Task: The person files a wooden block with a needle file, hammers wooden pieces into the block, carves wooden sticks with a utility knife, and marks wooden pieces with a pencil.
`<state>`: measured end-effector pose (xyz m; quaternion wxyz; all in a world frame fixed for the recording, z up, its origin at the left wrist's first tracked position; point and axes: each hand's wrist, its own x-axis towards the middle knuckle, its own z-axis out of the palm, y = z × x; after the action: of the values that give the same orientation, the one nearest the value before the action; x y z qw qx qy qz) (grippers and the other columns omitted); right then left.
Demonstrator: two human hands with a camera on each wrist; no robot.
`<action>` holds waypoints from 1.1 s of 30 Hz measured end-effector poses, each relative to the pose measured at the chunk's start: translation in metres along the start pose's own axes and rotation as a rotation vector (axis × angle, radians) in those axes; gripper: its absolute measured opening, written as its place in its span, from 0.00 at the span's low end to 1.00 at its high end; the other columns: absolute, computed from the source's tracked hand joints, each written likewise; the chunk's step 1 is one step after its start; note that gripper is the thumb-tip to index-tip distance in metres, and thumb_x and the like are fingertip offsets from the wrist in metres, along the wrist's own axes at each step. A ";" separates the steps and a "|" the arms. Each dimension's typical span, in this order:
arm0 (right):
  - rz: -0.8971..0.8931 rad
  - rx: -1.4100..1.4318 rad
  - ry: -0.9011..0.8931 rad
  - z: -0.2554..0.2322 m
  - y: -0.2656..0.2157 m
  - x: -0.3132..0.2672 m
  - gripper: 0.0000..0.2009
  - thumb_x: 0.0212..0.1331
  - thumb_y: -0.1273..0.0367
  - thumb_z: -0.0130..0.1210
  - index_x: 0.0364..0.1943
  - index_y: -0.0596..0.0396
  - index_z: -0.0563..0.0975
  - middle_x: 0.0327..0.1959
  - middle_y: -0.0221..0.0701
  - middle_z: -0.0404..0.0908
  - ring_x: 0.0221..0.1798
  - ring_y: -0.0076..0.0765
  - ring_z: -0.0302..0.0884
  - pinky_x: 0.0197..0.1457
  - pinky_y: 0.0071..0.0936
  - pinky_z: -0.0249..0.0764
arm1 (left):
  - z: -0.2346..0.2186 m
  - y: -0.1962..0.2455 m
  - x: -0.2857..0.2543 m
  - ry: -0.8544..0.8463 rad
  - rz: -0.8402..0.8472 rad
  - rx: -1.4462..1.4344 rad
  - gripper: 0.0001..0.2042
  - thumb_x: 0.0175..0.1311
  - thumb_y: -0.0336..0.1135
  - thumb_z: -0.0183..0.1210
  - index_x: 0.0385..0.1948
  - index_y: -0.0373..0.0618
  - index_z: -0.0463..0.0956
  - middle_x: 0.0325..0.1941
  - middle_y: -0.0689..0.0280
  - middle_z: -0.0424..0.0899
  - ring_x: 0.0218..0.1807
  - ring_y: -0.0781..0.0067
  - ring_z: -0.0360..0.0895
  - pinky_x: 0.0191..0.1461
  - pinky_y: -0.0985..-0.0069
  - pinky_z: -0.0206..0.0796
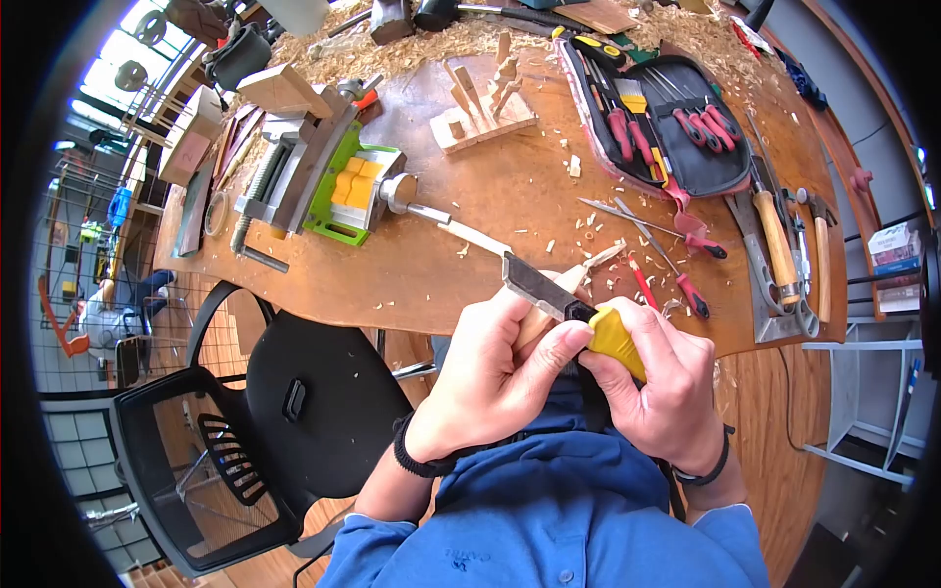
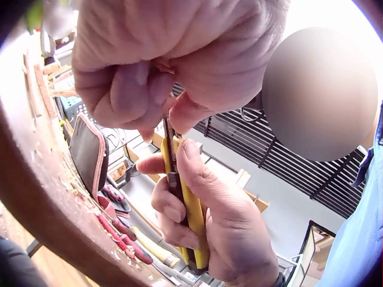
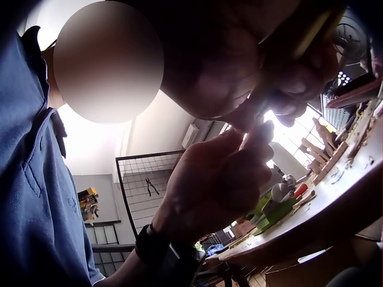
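Observation:
My right hand grips the yellow handle of a utility knife, its broad blade extended up and to the left. In my left hand is a pale piece of wood, largely hidden by the fingers and the blade. The left thumb rests against the knife near the base of the blade. Seen from the left wrist, the knife points up toward the left hand. Both hands are close together over the table's front edge, and the right wrist view shows them dark.
A vise with a green and yellow part stands left on the wooden table. Small carved wooden pieces on a block sit behind. An open tool case, loose files, a hammer and shavings lie right. A black chair stands left.

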<state>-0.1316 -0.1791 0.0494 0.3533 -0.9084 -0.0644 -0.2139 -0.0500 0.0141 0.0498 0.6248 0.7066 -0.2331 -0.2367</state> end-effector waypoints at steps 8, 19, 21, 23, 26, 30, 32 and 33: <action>-0.007 -0.011 -0.001 0.002 -0.001 -0.001 0.22 0.66 0.60 0.73 0.55 0.61 0.81 0.33 0.39 0.83 0.28 0.52 0.85 0.30 0.43 0.78 | 0.000 0.003 0.000 0.092 0.121 0.241 0.20 0.73 0.32 0.73 0.61 0.30 0.81 0.30 0.73 0.82 0.34 0.86 0.72 0.41 0.82 0.69; 0.052 -0.011 0.040 0.008 0.000 0.001 0.20 0.68 0.63 0.71 0.55 0.60 0.80 0.35 0.40 0.85 0.31 0.54 0.87 0.32 0.45 0.80 | 0.014 -0.005 0.011 0.285 0.129 0.200 0.12 0.69 0.34 0.76 0.39 0.40 0.82 0.19 0.67 0.70 0.25 0.81 0.61 0.30 0.77 0.66; 0.047 -0.046 0.040 0.008 0.000 -0.001 0.20 0.68 0.63 0.71 0.55 0.61 0.80 0.35 0.40 0.85 0.31 0.54 0.87 0.32 0.45 0.80 | 0.015 -0.004 0.009 0.284 0.126 0.209 0.13 0.68 0.34 0.77 0.38 0.40 0.80 0.19 0.67 0.70 0.25 0.80 0.61 0.30 0.78 0.66; 0.042 -0.080 0.044 0.010 0.000 -0.002 0.20 0.68 0.63 0.71 0.56 0.61 0.80 0.35 0.40 0.85 0.31 0.54 0.87 0.32 0.45 0.80 | 0.016 -0.005 0.009 0.323 0.120 0.275 0.13 0.69 0.35 0.77 0.36 0.39 0.79 0.19 0.66 0.69 0.25 0.80 0.60 0.29 0.77 0.64; 0.051 -0.068 0.128 0.014 0.002 -0.003 0.21 0.68 0.62 0.72 0.57 0.62 0.80 0.35 0.40 0.85 0.30 0.54 0.87 0.31 0.45 0.80 | 0.016 -0.007 0.010 0.320 0.123 0.295 0.13 0.71 0.35 0.75 0.37 0.39 0.80 0.19 0.66 0.70 0.25 0.80 0.60 0.29 0.76 0.64; 0.017 -0.025 0.080 0.008 0.004 -0.002 0.22 0.68 0.61 0.72 0.57 0.63 0.80 0.34 0.40 0.85 0.29 0.53 0.86 0.31 0.44 0.79 | 0.013 -0.002 0.009 0.196 0.088 0.170 0.11 0.74 0.35 0.72 0.43 0.39 0.81 0.22 0.64 0.75 0.26 0.78 0.63 0.32 0.74 0.67; 0.009 -0.023 0.036 0.006 0.003 -0.002 0.22 0.68 0.61 0.72 0.56 0.63 0.80 0.34 0.40 0.85 0.29 0.53 0.86 0.31 0.44 0.79 | 0.010 -0.006 0.007 0.091 0.147 0.087 0.16 0.78 0.34 0.68 0.57 0.32 0.79 0.37 0.68 0.86 0.42 0.87 0.75 0.47 0.85 0.71; 0.009 -0.015 0.024 0.005 0.003 -0.002 0.22 0.68 0.61 0.72 0.56 0.62 0.80 0.34 0.40 0.85 0.29 0.52 0.86 0.31 0.44 0.79 | 0.008 -0.007 0.007 0.091 0.148 0.088 0.16 0.78 0.34 0.68 0.57 0.32 0.79 0.37 0.68 0.86 0.42 0.87 0.75 0.47 0.85 0.71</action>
<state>-0.1312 -0.1775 0.0432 0.3480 -0.9087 -0.0543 -0.2239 -0.0498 0.0042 0.0418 0.6189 0.7243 -0.2660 -0.1470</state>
